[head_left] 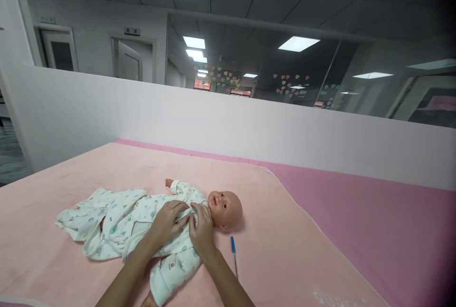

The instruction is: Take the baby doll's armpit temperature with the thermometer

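A baby doll (233, 208) lies on its back, its head toward the right. It wears a white, printed baby romper (117, 219), whose lower part spreads loosely to the left. My left hand (169, 221) pinches the romper's front at the chest. Close beside it, my right hand (201, 228) grips the same cloth near the doll's neck. A fold of fabric stands up between my fingertips; any fastener there is too small to make out. One doll hand (168, 182) sticks out of the far sleeve, and the near sleeve (174, 273) lies by my forearms.
A blue-capped pen (233, 250) lies right of my right forearm. Under everything is a peach blanket (285, 250) over a pink mat (356, 212). A low white wall (231, 124) with glass above it bounds the far side.
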The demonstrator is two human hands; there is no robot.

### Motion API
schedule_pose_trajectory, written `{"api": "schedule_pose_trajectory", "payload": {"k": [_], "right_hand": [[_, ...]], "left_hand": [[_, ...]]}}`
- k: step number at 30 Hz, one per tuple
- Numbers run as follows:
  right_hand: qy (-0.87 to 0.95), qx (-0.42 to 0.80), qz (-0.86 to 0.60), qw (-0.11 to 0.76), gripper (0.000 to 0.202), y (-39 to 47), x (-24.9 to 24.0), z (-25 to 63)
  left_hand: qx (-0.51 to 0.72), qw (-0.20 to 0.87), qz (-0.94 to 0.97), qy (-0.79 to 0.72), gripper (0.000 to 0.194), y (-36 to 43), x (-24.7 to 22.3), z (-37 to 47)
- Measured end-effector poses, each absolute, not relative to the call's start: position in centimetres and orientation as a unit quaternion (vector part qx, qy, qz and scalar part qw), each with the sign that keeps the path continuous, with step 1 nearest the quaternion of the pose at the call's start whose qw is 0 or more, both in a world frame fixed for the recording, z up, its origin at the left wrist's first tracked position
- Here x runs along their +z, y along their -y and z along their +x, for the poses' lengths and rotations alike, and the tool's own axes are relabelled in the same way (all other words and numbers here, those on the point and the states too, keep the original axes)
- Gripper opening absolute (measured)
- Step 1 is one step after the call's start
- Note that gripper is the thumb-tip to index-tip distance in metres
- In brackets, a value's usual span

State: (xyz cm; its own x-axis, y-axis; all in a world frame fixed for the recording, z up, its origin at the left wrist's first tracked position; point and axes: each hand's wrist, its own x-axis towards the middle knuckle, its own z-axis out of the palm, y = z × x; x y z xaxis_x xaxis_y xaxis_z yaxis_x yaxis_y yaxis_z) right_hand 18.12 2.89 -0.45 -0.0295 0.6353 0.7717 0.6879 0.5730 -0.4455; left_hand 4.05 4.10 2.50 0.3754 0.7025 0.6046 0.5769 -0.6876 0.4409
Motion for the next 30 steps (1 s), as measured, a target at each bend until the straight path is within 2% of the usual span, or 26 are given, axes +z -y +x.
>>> {"api": "schedule_pose_trajectory", "payload": {"k": [7,14,19,24,30], "right_hand": [[0.713,-0.045,-0.471,0.518,0.027,-3.2,-0.7,17.9],[0.755,-0.086,-0.427,0.49,0.038,-3.1,0.1,17.8],[0.773,-0.091,-0.439,0.449,0.025,-2.8,1.0,17.4],[0.755,-0.057,-0.448,0.476,0.01,-2.9,0.9,17.2],[0.751,-0.073,-0.441,0.485,0.009,-2.8,0.6,17.2]], "left_hand": [[0.38,-0.058,0.831,-0.401,0.021,-3.8,2.1,2.2],[0.422,-0.084,0.791,-0.434,0.023,-3.0,1.2,1.2],[0.417,-0.102,0.786,-0.444,0.031,-2.7,0.4,1.8],[0.408,-0.099,0.789,-0.449,0.033,-2.5,0.4,2.1],[0.416,-0.089,0.785,-0.45,0.034,-2.4,0.4,2.2]]}}
